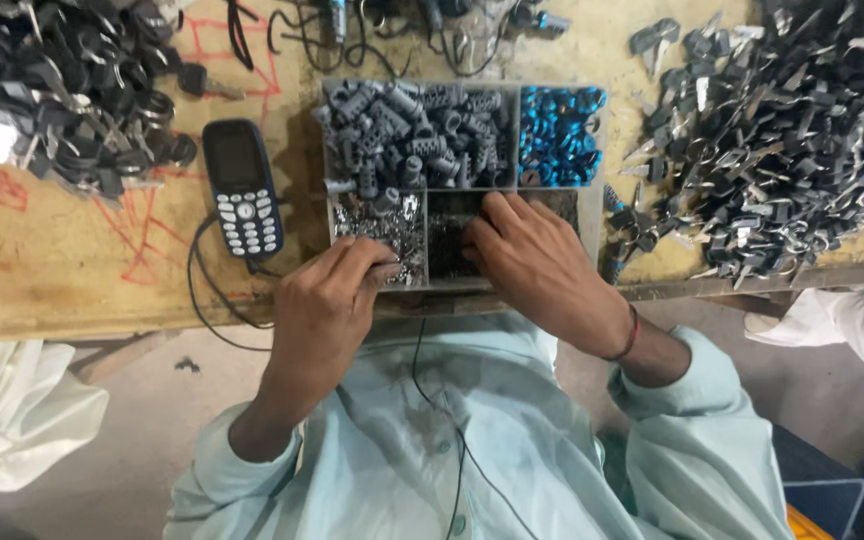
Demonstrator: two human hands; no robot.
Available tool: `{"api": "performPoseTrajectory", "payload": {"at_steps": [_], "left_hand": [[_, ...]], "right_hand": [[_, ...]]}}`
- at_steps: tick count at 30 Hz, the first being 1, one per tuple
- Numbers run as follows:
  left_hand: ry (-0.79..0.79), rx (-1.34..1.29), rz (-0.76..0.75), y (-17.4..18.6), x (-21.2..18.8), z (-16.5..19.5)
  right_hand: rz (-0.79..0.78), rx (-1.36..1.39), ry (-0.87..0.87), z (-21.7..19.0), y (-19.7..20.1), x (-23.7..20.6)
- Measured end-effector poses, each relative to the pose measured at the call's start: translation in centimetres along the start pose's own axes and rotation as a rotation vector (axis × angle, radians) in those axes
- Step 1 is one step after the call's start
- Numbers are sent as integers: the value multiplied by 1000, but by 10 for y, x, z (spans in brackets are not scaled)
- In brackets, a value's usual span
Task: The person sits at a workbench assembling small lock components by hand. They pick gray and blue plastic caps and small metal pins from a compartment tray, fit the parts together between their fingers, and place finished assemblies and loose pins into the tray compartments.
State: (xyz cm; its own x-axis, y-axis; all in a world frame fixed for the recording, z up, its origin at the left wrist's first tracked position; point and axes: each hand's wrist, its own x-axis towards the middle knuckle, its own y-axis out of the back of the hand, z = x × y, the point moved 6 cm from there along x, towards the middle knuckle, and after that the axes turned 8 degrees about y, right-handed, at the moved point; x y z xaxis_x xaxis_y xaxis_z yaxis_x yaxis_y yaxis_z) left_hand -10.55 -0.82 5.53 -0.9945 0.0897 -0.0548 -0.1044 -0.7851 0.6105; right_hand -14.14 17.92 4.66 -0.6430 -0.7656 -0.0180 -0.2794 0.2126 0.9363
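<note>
We look down on a grey sorting tray [512,92] with several compartments, standing on a worn wooden bench [52,270]. Our right hand [537,262] lies over the near middle compartment, the one with small dark parts [444,245], and its fingers are bent down into it; we cannot tell if they already pinch something, because the tips are hidden. Our left hand [327,300] is just beside it, over the near left compartment with the small shiny metal pieces [387,225], and its fingers are curled together, maybe around a small part, but this we cannot see. So both hands are at the near row of the tray, left hand left, right hand right, almost touching each other. The grey plastic cylinders [407,130] fill the far left compartment, beyond the left hand, and the blue rings [560,135] the far right one, beyond the right hand. A dark mobile phone [242,188] lies left of the tray, and piles of key parts [782,140] lie on the right.
</note>
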Motion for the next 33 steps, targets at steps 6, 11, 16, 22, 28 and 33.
{"api": "performPoseTrajectory", "payload": {"at_steps": [6,11,16,22,28,33], "left_hand": [[1,-142,-17,-6,-2,-3],[24,-171,-7,-6,-2,-6],[38,-189,-18,-11,-1,-9],[126,-293,-20,-11,-4,-19],[148,-365,44,-5,-5,-19],[24,-345,37,3,-3,-6]], "right_hand": [[59,81,-52,0,23,-4],[55,228,-219,13,43,-16],[89,77,-64,3,31,-10],[-54,-126,9,-3,21,6],[97,303,-136,11,40,-12],[90,667,-319,29,27,-30]]}}
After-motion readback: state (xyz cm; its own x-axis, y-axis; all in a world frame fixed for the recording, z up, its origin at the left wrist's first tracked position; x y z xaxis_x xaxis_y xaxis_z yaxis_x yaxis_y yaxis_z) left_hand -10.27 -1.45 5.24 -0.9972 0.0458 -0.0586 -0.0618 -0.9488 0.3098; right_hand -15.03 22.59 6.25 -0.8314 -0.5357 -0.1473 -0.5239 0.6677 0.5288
